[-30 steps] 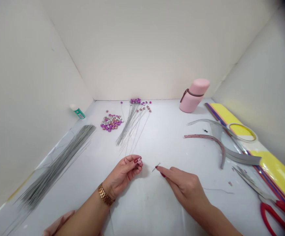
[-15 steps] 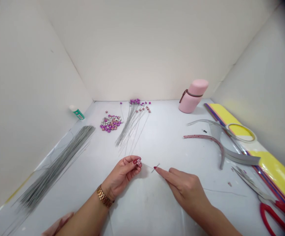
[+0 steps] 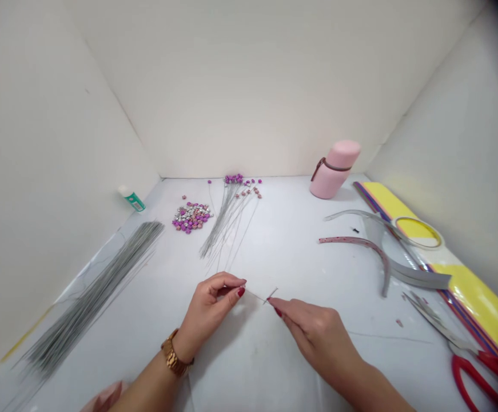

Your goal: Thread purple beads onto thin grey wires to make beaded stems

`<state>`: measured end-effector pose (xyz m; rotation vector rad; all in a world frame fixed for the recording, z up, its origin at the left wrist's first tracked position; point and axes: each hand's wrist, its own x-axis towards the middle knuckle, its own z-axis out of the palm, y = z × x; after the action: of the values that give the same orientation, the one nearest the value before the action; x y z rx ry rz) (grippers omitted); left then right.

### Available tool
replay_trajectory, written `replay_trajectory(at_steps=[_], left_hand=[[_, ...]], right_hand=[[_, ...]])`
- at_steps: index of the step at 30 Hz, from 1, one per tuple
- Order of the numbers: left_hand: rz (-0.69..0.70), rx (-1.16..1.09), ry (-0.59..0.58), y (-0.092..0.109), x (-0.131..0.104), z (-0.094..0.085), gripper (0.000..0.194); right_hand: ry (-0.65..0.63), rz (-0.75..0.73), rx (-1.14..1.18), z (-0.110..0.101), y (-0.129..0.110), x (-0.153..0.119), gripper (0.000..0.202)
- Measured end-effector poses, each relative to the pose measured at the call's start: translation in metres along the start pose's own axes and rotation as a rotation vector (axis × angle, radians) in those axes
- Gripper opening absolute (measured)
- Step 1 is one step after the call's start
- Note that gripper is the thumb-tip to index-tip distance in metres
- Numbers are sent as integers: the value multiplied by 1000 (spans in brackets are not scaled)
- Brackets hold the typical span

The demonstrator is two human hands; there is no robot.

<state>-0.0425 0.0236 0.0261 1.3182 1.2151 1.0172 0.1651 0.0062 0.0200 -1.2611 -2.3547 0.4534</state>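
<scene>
Left hand (image 3: 210, 303), one: thumb and forefinger pinched at the tips over a small pinkish piece (image 3: 243, 286), nearly hidden; gold watch (image 3: 174, 353) at the wrist.

Right hand (image 3: 317, 332), one: fingertips closed on a short grey rod (image 3: 273, 293), held slantwise just above the surface (image 3: 287, 229), to the right of the left hand.

Fine wire (image 3: 255, 295), one length: stretched between the two hands. A thin strand (image 3: 390, 336) lies beyond the right hand; whether it is the same wire, I cannot tell.

Grey wires (image 3: 98, 292), large bundle: flat along the left wall.

Glue stick (image 3: 134, 201), green and white: tilted near that wall, behind the bundle.

Small stars (image 3: 191, 217), one heap: purple, silver, and pinkish.

Stemmed wires (image 3: 220, 223), one fan: beside the heap, purple and pinkish stars at the far ends.

Pink bottle (image 3: 334, 171), one: upright near the back wall, dark strap at the neck.

Right side, assorted: yellow-topped sheets (image 3: 484, 297), stacked; tape roll (image 3: 439, 241), resting on them; grey strip (image 3: 424, 279), curved; pink patterned strip (image 3: 351, 241), bent; scissors (image 3: 455, 369), red-handled, blades pointing away from me toward the strips.
</scene>
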Motion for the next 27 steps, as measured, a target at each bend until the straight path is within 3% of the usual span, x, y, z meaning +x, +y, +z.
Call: replay_trajectory(at_steps=[4,8,13,18,20,25,27], left_hand=[[37,36,3,0,-3,3,13],[-7,-72,10,-1,-5,4,13],[-90,-358,-44,-4,-4,11,37],[-186,-470,-110,-3,-9,31,12],[-162,-471,-32,-2,-7,28,15],[-48,-721,488,1,9,-14,7],[-22,-783,585,-1,12,-19,13]], right_hand=[[7,36,100,2,0,-1,27],[14,72,183,2,1,-1,26],[58,114,303,2,0,0,24],[-14,115,399,5,-5,2,24],[-45,112,416,3,-6,3,24],[-77,146,399,-4,-1,8,25],[-109,179,405,2,1,9,26]])
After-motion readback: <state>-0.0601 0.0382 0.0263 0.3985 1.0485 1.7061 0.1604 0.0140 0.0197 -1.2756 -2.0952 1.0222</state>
